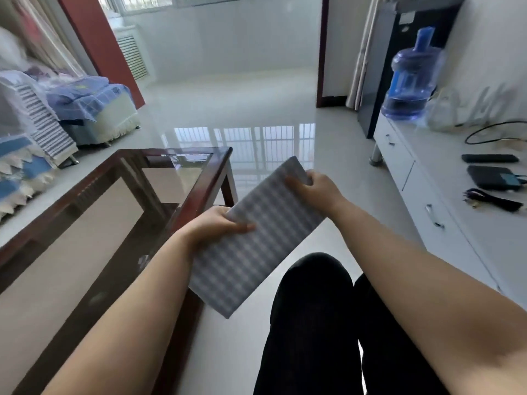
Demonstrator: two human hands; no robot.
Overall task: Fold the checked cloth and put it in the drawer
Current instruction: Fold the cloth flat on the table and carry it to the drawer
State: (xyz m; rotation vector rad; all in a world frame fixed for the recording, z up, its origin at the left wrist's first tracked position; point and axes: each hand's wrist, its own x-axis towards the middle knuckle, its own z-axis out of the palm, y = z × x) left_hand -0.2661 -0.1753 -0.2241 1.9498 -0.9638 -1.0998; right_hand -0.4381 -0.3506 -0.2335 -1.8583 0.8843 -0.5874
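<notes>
Both hands gripped checked cloth (256, 238) in midair over floor: left hand (219, 223) pinched near edge, right hand (313, 186) far corner. Cloth looked light, soft, floppy; best held at folded edges. Drawer (427, 206) closed.

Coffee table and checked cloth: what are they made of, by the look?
Coffee table: glossy dark reddish wood frame, clear glass top; the floor shows through it. Checked cloth: thin woven fabric, matte, probably cotton; it lies in a flat folded rectangle between the left hand and right hand.
</notes>
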